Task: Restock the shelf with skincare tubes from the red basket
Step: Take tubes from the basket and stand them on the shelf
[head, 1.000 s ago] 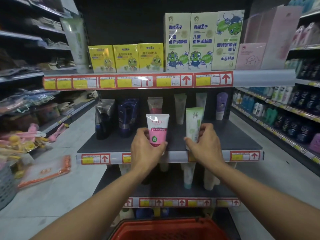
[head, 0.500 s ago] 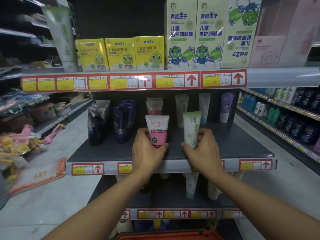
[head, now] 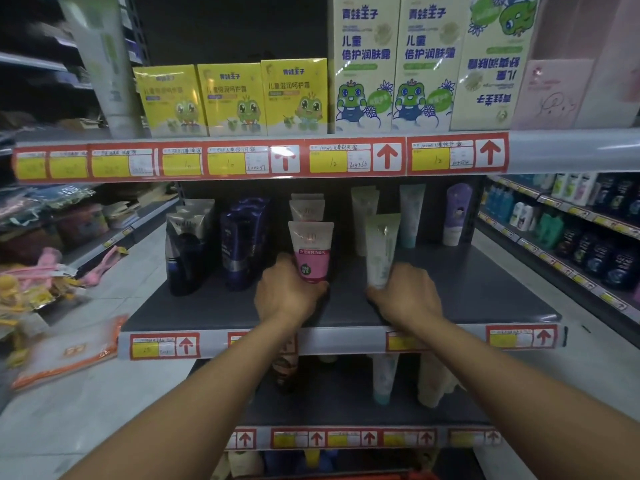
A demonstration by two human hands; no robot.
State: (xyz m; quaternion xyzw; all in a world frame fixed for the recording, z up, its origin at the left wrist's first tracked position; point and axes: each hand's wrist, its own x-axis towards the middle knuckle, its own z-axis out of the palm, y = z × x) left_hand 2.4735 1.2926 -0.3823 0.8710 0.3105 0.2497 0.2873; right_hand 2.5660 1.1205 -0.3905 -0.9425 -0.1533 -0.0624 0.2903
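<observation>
L hand (head: 287, 292): grips pink tube (head: 311, 251) at base, upright on mid shelf (head: 485, 292).
R hand (head: 408, 296): fingers curled round green tube (head: 381, 251), upright, beside pink.

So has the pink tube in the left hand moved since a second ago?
Yes. The pink tube has gone forward, from over the shelf's price strip to deeper on the board, just ahead of the matching tubes.

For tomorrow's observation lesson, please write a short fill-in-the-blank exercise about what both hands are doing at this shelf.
1. The left hand holds a tube with a ____ lower half.
2. The right hand holds the pale ____ tube.
3. Both tubes stand on the ____ shelf.

Missing words: pink; green; middle
</observation>
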